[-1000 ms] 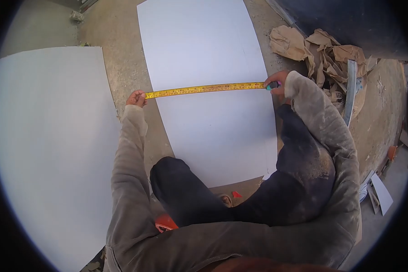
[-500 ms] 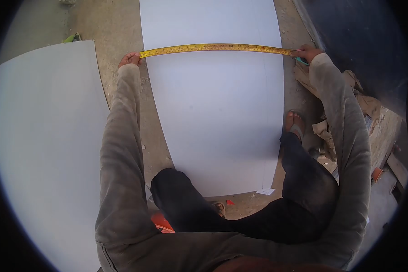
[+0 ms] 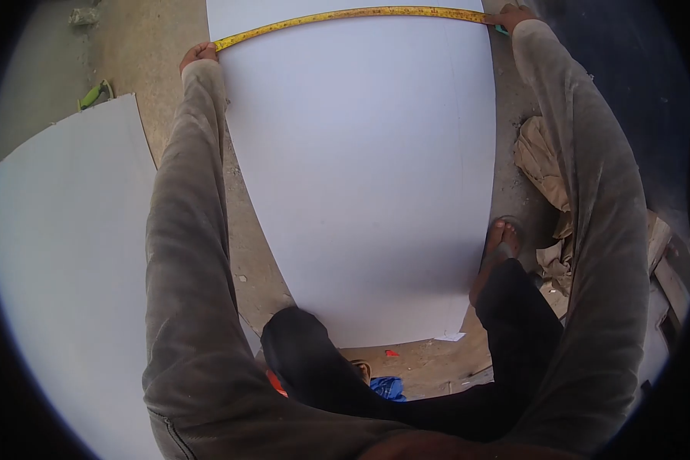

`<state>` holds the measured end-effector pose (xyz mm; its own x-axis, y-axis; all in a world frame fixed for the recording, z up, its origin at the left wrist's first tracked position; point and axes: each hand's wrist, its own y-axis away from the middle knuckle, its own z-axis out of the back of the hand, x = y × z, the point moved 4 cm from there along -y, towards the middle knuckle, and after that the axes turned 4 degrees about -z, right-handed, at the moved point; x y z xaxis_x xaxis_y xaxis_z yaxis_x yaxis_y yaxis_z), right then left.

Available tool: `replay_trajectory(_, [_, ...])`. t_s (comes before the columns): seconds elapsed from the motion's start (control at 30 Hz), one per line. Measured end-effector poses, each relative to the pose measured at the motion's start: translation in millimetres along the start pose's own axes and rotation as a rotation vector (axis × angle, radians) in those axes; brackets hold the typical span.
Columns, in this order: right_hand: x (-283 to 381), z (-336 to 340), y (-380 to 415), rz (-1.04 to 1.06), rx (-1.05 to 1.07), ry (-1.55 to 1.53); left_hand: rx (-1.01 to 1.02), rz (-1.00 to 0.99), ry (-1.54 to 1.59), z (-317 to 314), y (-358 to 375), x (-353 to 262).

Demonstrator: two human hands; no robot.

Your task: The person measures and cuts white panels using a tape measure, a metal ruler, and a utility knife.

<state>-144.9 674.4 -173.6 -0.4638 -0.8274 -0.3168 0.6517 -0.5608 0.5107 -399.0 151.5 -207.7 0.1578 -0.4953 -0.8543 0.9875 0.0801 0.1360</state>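
A yellow tape measure [image 3: 353, 14] stretches across a large white sheet [image 3: 360, 169] on the floor, from one long edge to the other. My left hand [image 3: 198, 55] pinches the tape's end at the sheet's left edge. At the right edge my right hand [image 3: 511, 17] is closed around the other end, where a bit of teal casing shows under the fingers. The blade bows slightly upward in the view. My legs straddle the near part of the sheet.
Another white sheet [image 3: 69, 253] lies at the left, with a green-handled tool [image 3: 92, 95] by its far edge. Crumpled brown paper [image 3: 543, 165] is on the floor at the right, beside a dark surface [image 3: 629, 100]. Blue cloth [image 3: 389, 388] lies near my legs.
Both hands have moved farther up the sheet with the tape still stretched between them. The view has shifted, and blue cloth now shows near my legs.
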Motion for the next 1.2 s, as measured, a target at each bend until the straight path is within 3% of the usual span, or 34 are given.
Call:
replay_trajectory(0.07, [24, 42, 47, 0.014, -0.022, 0.195, -0.009, -0.014, 0.012, 0, -6, 7])
replay_trajectory(0.13, [27, 39, 44, -0.054, 0.03, 0.191, -0.022, -0.023, 0.023, 1, -1, 9])
replay_trajectory(0.2, [29, 42, 38, -0.015, -0.087, 0.242, -0.068, -0.01, -0.078, 10, 6, 6])
replay_trajectory(0.43, [30, 40, 35, -0.045, -0.185, 0.269, -0.092, -0.003, -0.141, 11, 23, 5])
replay_trajectory(0.63, [19, 34, 19, -0.099, -0.225, 0.133, -0.144, -0.032, -0.085, 3, 27, 8])
replay_trajectory(0.83, [23, 39, 19, -0.008, -0.16, 0.155, -0.208, -0.095, -0.102, -1, 34, 8])
replay_trajectory(0.9, [21, 30, 12, 0.017, -0.267, 0.121, -0.269, -0.146, -0.114, -1, 34, 7])
replay_trajectory(1.0, [23, 23, 15, -0.056, -0.231, -0.024, -0.233, -0.09, -0.194, 0, 37, 3])
replay_trajectory(1.1, [23, 27, 24, 0.0, -0.291, -0.137, -0.232, -0.088, -0.127, -1, 38, 2])
replay_trajectory(1.2, [23, 38, 31, 0.037, -0.293, -0.059, -0.236, -0.117, -0.102, -1, 34, 8])
